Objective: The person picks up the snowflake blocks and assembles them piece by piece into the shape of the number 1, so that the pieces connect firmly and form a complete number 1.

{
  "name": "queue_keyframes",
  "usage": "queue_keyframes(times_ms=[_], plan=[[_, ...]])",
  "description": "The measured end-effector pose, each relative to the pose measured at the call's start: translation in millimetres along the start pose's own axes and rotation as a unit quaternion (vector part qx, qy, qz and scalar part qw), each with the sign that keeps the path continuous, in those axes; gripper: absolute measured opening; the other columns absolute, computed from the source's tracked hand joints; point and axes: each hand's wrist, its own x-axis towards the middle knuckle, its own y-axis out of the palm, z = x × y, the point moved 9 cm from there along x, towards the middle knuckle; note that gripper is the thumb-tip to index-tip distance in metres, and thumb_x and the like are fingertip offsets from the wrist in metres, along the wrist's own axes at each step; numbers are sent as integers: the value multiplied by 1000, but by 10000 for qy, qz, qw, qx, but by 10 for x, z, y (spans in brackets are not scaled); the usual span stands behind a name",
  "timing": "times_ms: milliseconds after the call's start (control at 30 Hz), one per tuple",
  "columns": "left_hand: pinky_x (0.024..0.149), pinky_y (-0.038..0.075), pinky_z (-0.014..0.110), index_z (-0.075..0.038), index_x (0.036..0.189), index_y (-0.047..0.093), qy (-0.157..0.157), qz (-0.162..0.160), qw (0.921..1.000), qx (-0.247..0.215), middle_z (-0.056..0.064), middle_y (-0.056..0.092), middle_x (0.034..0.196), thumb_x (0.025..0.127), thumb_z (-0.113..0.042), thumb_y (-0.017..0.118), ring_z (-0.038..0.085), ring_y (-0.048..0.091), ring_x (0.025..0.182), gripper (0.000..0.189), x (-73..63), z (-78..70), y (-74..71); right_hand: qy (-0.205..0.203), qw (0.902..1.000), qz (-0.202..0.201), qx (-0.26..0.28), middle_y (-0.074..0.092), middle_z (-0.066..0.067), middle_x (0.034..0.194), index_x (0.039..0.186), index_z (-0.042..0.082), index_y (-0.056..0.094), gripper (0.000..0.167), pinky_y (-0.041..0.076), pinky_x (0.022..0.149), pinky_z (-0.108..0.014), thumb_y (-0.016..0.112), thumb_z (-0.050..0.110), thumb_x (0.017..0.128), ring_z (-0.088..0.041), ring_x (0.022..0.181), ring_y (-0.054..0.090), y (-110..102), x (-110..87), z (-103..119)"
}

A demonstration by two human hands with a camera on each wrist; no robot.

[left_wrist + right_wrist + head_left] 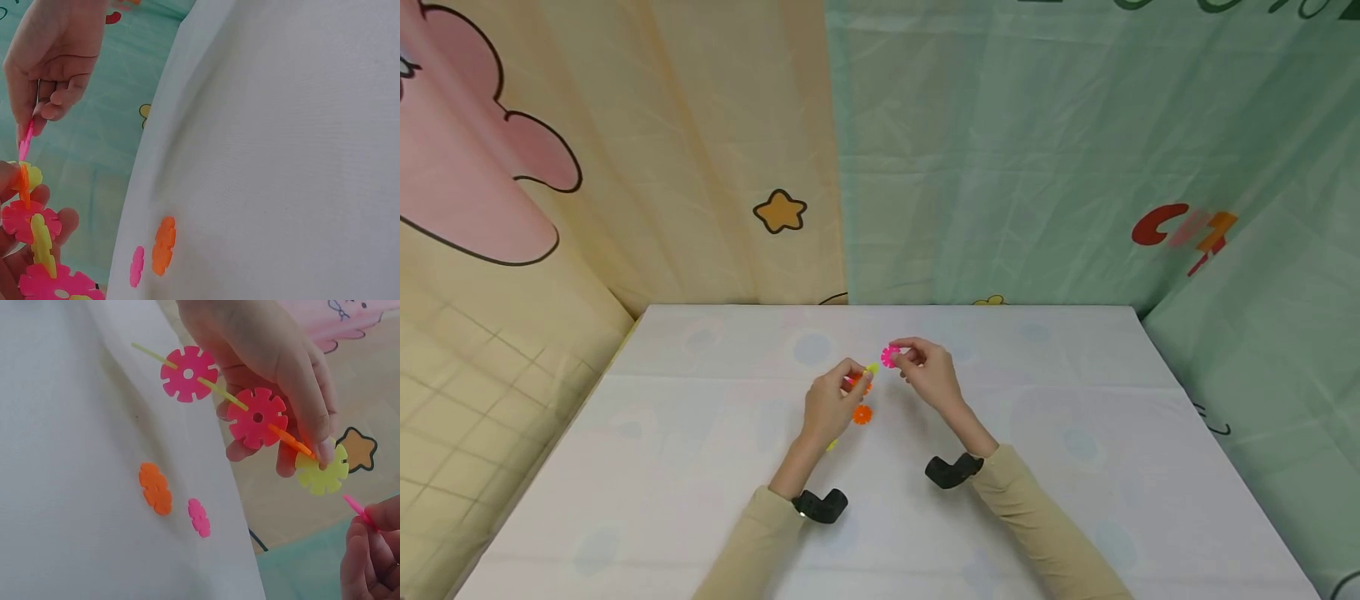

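My left hand (829, 405) pinches a chain of slotted plastic snowflake discs by its yellow end disc (320, 480). The chain runs on through an orange disc seen edge-on (289, 439), a pink disc (256, 434), a thin yellow one (222, 394), another pink disc (187, 356) and a yellow piece at its far end. Between thumb and fingertips, my right hand (934, 377) holds a single pink disc (889, 357). In the right wrist view this disc (359, 509) is edge-on, close to the yellow end disc but apart from it.
On the white table (1060, 517) lie a loose orange disc (155, 489) and, beside it, a loose pink disc (199, 518). Printed curtains (985, 167) hang behind the table's far edge and along its sides.
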Motion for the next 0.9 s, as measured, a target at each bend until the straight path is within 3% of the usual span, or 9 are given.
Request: queue_keyframes(times_ms=[200, 633, 900], plan=[[47, 42, 21, -14, 93, 65, 158, -23, 9999, 49, 0, 70, 77, 92, -26, 64, 11, 59, 61, 12, -10, -47, 7, 57, 9999, -56, 124, 63, -10, 70, 106, 7, 71, 17, 49, 54, -20, 64, 12, 91, -14, 56, 56, 0, -8, 36], [49, 41, 21, -14, 92, 65, 407, -68, 9989, 212, -1, 71, 76, 92, -26, 64, 12, 63, 62, 12, 6, -119, 14, 60, 9995, 179, 256, 65, -19, 73, 105, 5, 72, 18, 50, 54, -21, 62, 9, 90, -11, 52, 56, 36, 5, 67], [49, 41, 20, -14, 90, 66, 740, -315, 9963, 291, -2, 67, 69, 91, -25, 66, 11, 60, 57, 11, -5, -203, -6, -117, 9996, 211, 165, 65, -19, 71, 102, 3, 73, 17, 48, 51, -21, 61, 7, 90, -11, 51, 56, 17, 9, 137]])
